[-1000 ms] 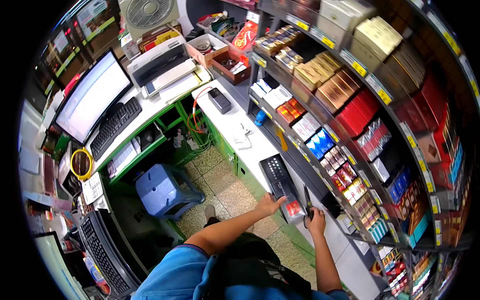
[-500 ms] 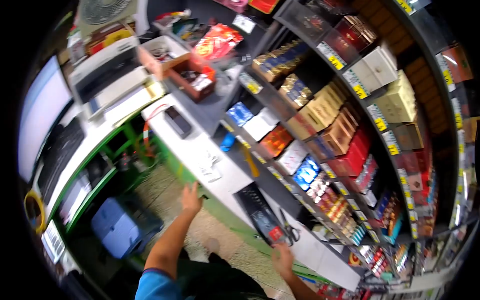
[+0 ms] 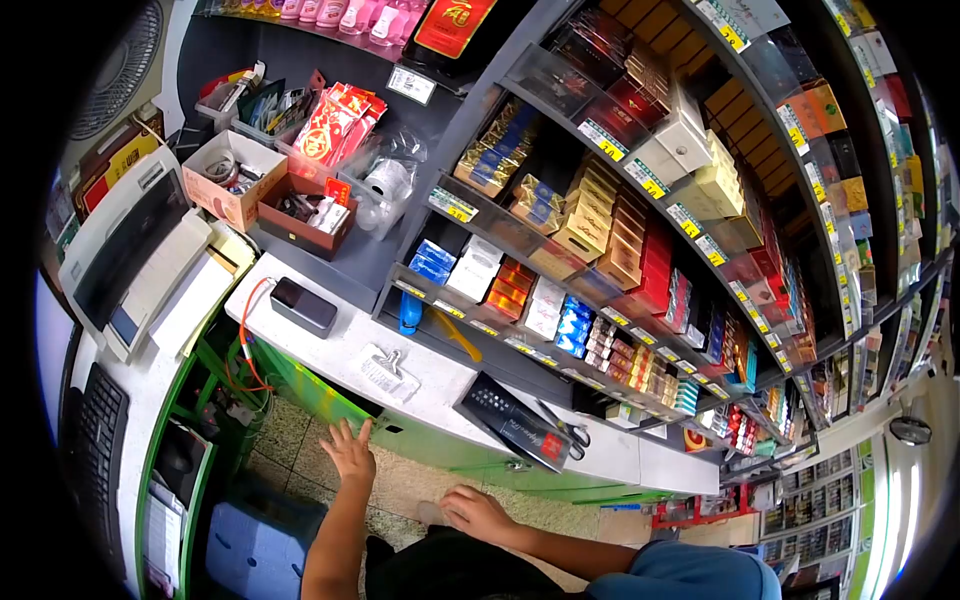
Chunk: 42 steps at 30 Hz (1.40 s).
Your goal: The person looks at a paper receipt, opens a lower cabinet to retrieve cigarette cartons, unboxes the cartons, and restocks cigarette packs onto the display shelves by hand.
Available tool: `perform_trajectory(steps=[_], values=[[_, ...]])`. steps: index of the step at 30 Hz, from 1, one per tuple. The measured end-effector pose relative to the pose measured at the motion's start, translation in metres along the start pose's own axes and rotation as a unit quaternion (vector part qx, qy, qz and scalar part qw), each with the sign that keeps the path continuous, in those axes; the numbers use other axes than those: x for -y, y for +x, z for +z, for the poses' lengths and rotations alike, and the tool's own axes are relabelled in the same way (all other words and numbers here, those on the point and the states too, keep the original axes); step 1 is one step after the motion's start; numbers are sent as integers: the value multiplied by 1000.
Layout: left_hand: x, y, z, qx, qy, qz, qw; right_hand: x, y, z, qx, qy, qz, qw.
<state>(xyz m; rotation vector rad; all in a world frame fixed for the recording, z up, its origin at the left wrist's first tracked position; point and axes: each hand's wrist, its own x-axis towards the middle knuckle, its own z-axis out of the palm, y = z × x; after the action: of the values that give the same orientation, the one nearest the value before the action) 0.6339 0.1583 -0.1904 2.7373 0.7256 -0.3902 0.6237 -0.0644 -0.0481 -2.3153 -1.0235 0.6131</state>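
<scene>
My left hand (image 3: 350, 456) is open, fingers spread, just in front of the green cabinet front (image 3: 310, 388) under the white counter. It holds nothing. A dark gap shows at the top of that green front. Lower and closer to my body, my right hand (image 3: 482, 514) is loosely open, its fingers pointing left and nothing visible in it. On the counter (image 3: 440, 378) lie a black device (image 3: 304, 306), a clear clip-like item (image 3: 388, 372), a black patterned box (image 3: 514, 420) and dark-handled scissors (image 3: 572, 436).
Shelves of small boxes (image 3: 585, 225) rise behind the counter. A printer (image 3: 135, 250), keyboard (image 3: 92, 450) and blue stool (image 3: 255, 545) are at the left. A brown box (image 3: 305, 225) and red packets (image 3: 338, 122) sit further back.
My right hand has moved left, away from the black box, to in front of my body. My left hand is lower and its fingers are spread wider. The view has turned.
</scene>
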Motion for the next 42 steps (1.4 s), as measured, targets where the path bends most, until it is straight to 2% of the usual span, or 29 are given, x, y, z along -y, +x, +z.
perform_trajectory(steps=[5,7,9,11,12,14,15,19,20,21,23,24,25,27,28,30,31,33,35,37,38,39,42], values=[[25,-29,-2,-57,-19,14,998,1,44,18,26,-37,-13,999],[29,-48,-17,-47,-86,-24,995,-2,70,26,85,-73,0,994],[36,-63,-22,-103,-131,-66,984,-4,97,37,94,-152,-12,984],[45,-65,-29,-159,-192,-118,961,-23,137,56,149,-79,60,984],[56,-56,-11,-78,-199,-180,960,-17,154,59,149,-90,22,984],[69,-56,3,-227,-267,-195,916,-20,190,74,137,-100,-49,984],[75,-55,4,-252,-291,-198,901,-23,206,82,144,-98,-44,984],[103,-56,5,-148,-334,-281,887,-36,251,109,165,-116,-4,979],[109,-58,12,-227,-359,-264,866,-35,258,113,162,-155,-20,974],[111,-59,18,-227,-367,-272,860,-33,258,116,169,-164,-24,971],[111,-63,18,-280,-480,-215,803,-24,259,119,158,8,30,987],[107,-63,16,-277,-514,-207,785,-22,259,117,202,113,58,971],[101,-63,14,-278,-517,-217,780,-22,255,112,258,152,76,951],[88,-63,16,-246,-531,-169,793,-26,243,123,262,203,152,931],[83,-64,22,-247,-539,-175,786,-28,239,126,295,205,144,922],[73,-62,33,-247,-488,-162,822,-11,232,142,332,233,96,909],[73,-60,38,-248,-495,-168,816,-5,229,149,360,276,99,886],[84,-63,46,-267,-504,-190,799,13,229,160,413,279,34,866],[105,-67,49,-309,-472,-234,792,8,236,173,384,300,49,872],[127,-73,48,-333,-461,-231,790,-23,257,187,332,80,-117,933],[138,-77,45,-321,-469,-227,791,-36,263,198,242,70,-90,963],[146,-79,43,-308,-478,-221,792,-52,278,198,202,-40,-137,969],[162,-81,44,-293,-492,-202,795,-127,334,201,108,-93,5,990]])
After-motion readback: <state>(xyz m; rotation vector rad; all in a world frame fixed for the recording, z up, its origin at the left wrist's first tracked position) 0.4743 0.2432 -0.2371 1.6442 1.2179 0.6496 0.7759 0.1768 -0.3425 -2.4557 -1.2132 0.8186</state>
